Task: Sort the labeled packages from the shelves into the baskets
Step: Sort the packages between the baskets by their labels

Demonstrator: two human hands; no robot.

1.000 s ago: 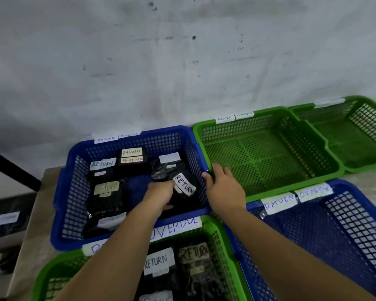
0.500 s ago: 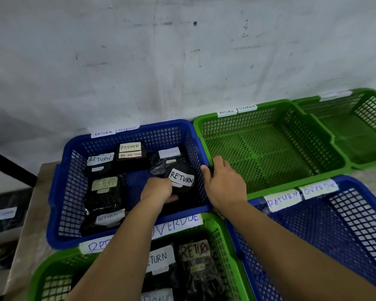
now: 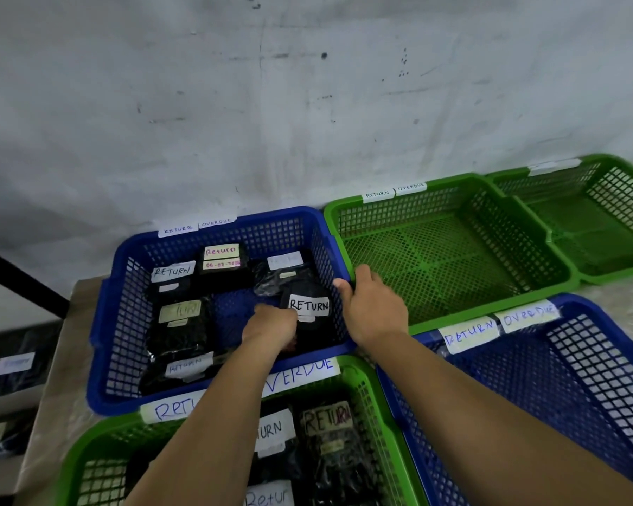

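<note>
A blue basket (image 3: 125, 315) at the back left holds several black packages with white RETURN labels. My left hand (image 3: 269, 325) is inside it, closed on the near edge of a black package labeled RETURN (image 3: 309, 304) at the basket's right side. My right hand (image 3: 375, 308) grips the blue basket's right rim, thumb inside. Other black packages (image 3: 183, 326) lie to the left in the same basket. A green basket (image 3: 77, 458) in front holds more RETURN packages (image 3: 329, 443), partly hidden by my forearm.
An empty green basket (image 3: 450, 250) sits right of the blue one, another green basket (image 3: 600, 220) farther right. A blue basket (image 3: 563, 378) with RETURN and OVERDUE tags is at front right. The wall stands directly behind. Shelves with dark packages (image 3: 11, 363) are at the left.
The package under my left hand has turned so its RETURN label reads level. My right hand stayed on the rim. The view shifted slightly.
</note>
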